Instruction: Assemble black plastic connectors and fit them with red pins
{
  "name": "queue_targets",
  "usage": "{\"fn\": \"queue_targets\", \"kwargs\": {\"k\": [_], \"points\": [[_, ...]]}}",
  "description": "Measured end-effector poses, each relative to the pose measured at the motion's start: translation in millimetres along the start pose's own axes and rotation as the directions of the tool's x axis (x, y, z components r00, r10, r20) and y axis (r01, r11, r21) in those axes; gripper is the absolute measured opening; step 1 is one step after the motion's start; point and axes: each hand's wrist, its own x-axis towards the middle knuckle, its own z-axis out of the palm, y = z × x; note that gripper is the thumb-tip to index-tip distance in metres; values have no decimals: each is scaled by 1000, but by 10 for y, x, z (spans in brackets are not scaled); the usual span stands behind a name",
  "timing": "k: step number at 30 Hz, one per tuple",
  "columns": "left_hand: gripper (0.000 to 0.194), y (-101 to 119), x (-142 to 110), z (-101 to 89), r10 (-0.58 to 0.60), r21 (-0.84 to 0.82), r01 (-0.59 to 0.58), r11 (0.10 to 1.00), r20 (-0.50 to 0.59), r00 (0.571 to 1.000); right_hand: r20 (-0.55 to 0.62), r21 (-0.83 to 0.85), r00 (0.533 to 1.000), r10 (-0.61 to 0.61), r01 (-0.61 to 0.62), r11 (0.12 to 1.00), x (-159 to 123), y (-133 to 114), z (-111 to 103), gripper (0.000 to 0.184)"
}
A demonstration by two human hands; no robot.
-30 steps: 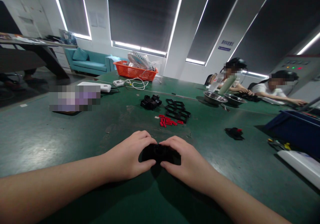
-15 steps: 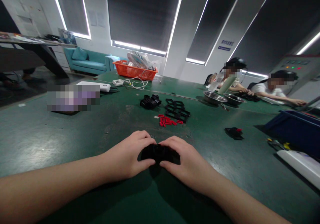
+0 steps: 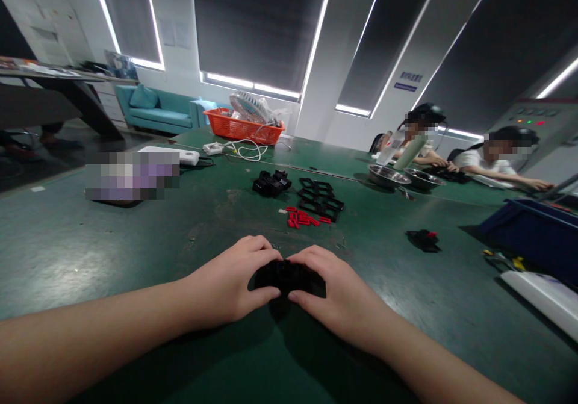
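Dark blinds [image 3: 262, 24] lined the wall [image 3: 316, 112] behind a green worktop [image 3: 144, 247]. Toward its near edge, about midway along, the left hand [image 3: 244, 271] curved in, thumb and fingers pinching one side of a black part [image 3: 286, 274]; the right hand [image 3: 336, 280] mirrored it, pinching the other side. The part sat in deep shadow, so its shape and the exact contact could not be made out well. Over the last second next to nothing had changed: both hands and the part kept their place, which suggested a steady hold rather than a turn or lift. Just beyond, toward the worktop's middle, lay loose red pieces [image 3: 293, 218], with black frames [image 3: 320, 197] beside them and black blocks [image 3: 271, 183] to the left. Well apart, a blue bin [image 3: 533, 229] stood toward the right edge. An orange basket [image 3: 239, 130] rested near the far left corner; metal bowls [image 3: 388, 176] stood farther right, near two other people [image 3: 485, 164].
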Motion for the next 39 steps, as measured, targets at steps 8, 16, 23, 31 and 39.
{"fn": "queue_targets", "kwargs": {"k": [8,16,23,31,39], "points": [[25,5,-9,0,8,1,-8,1000,-2,1000,-7,-3,1000,-2,2,1000,-23,8,15,34],[24,0,6,8,8,-5,-8,1000,-6,1000,-6,1,1000,7,-7,1000,-27,9,22,34],[25,-5,-4,8,5,1,-5,1000,-8,1000,-6,4,1000,5,-5,1000,-21,2,26,34],[25,8,7,2,5,1,-5,1000,-9,1000,-7,1,1000,-2,2,1000,-23,-4,22,32],[25,7,6,8,0,14,0,1000,8,1000,7,-8,1000,12,-12,1000,-31,-18,13,32]]}}
